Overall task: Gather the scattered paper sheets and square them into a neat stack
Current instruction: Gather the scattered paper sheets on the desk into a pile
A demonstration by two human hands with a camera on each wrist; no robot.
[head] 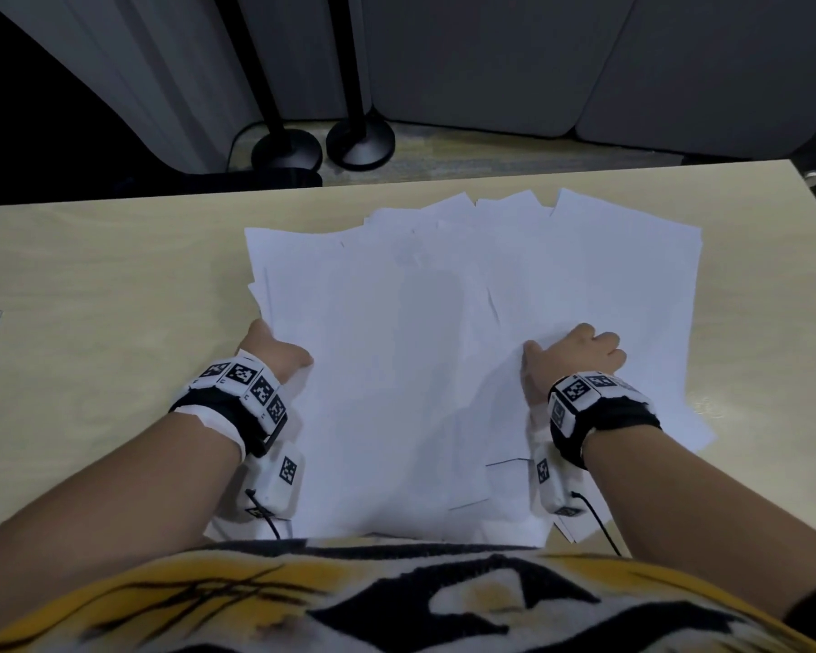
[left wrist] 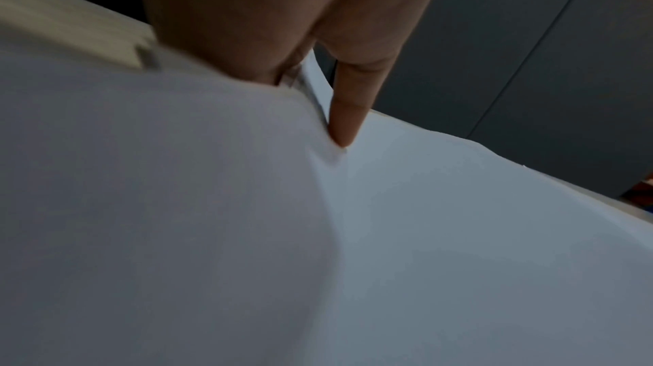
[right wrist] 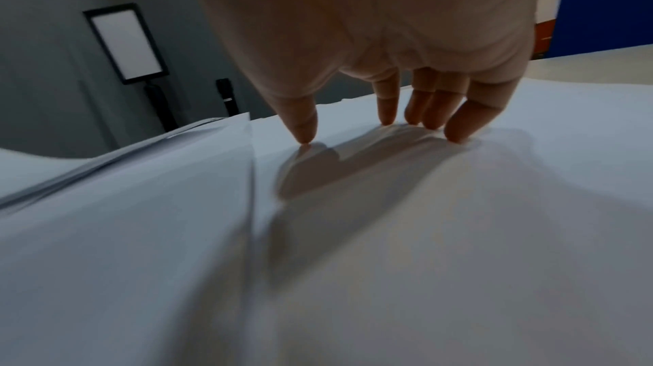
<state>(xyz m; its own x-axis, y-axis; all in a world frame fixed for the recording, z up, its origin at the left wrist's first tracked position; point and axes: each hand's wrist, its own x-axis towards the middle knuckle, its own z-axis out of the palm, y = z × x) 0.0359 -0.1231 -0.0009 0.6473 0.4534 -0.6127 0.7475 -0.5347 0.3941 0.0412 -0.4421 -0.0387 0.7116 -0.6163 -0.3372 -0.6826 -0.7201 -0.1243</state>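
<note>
Grey partition panels back a light wooden table, where white paper sheets lie fanned and overlapping, blank, long edges running roughly away from the person. Two black stand bases sit beyond the far edge. Left hand pinches the pile's left edge, fingers tucked under; right hand presses bent fingertips on top.
</note>
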